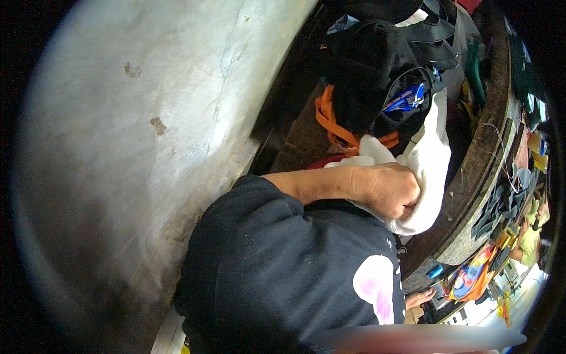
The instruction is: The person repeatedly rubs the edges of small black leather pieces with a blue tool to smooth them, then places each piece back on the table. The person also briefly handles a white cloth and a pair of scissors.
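My left arm, in a short black sleeve, reaches across the picture from the left. My left hand [389, 190] is closed in white cloth [433, 171], its fingers curled under and partly hidden by the folds. The cloth drapes around the knuckles and runs up to the right, beside a heap of black fabric or bags [368, 76]. Just beyond the hand lies an orange strap [333, 121]. A blue shiny packet [404, 99] sits among the black fabric. My right hand does not show.
A pale, stained wall [153, 124] fills the left. A worn curved table edge [471, 177] runs down the right. Past it are dark scraps [510, 192], a colourful bag [471, 277], a person in yellow-green [529, 245], and bare skin [420, 298], hand or foot unclear.
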{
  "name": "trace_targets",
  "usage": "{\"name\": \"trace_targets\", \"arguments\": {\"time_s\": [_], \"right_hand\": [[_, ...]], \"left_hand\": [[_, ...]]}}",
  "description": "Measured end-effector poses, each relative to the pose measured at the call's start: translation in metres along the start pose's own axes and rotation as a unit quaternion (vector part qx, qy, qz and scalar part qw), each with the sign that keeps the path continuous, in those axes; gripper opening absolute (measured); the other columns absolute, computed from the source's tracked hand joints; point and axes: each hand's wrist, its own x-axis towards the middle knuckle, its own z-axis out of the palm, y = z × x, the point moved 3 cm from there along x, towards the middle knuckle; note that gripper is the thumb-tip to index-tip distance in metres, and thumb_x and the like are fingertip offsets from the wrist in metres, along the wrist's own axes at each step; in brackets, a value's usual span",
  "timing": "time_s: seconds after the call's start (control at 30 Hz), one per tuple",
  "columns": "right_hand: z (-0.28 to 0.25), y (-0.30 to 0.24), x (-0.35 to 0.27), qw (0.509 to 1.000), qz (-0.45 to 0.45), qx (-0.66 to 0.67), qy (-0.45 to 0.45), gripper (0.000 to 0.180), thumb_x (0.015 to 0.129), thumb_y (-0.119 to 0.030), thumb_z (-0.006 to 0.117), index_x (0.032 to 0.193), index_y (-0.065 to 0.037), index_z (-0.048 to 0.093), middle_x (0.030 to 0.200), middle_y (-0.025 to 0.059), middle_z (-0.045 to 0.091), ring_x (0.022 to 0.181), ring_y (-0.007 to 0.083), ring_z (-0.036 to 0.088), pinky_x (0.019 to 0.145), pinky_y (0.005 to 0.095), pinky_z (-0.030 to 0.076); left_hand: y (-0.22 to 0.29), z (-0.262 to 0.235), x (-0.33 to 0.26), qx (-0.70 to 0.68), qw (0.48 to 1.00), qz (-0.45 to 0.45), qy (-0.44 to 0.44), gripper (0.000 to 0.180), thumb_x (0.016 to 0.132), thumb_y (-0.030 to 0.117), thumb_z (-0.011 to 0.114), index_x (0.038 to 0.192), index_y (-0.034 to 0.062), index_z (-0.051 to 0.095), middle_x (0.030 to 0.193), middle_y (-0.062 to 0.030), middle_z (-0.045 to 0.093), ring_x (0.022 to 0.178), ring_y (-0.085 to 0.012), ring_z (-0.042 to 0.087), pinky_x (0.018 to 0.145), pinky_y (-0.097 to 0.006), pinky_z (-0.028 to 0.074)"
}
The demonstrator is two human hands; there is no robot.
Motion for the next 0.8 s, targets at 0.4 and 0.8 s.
{"name": "trace_targets", "arguments": {"time_s": [0.4,0.8], "right_hand": [[-0.016,0.004,0.003,0.993,0.000,0.107,0.059,0.053,0.101,-0.032,0.041,0.141,0.002,0.032,0.141,0.0225,0.039,0.133,0.0304,0.036,0.112,0.0417,0.026],[0.071,-0.386,-0.009,0.757,-0.551,-0.116,-0.331,0.088,0.065,-0.018,0.080,0.142,-0.006,0.037,0.147,0.0143,0.038,0.136,0.0330,0.035,0.113,0.0434,0.026]], "left_hand": [[-0.045,-0.130,0.033,0.514,0.773,-0.217,0.303,0.033,0.074,0.028,0.068,0.092,0.0004,0.066,0.108,-0.0222,0.061,0.113,-0.0387,0.056,0.074,-0.045,0.054],[-0.044,-0.110,0.044,0.411,0.827,-0.216,0.318,0.031,0.082,0.009,0.065,0.106,-0.0036,0.049,0.102,-0.0259,0.059,0.083,-0.0362,0.068,0.071,-0.040,0.058]]}}
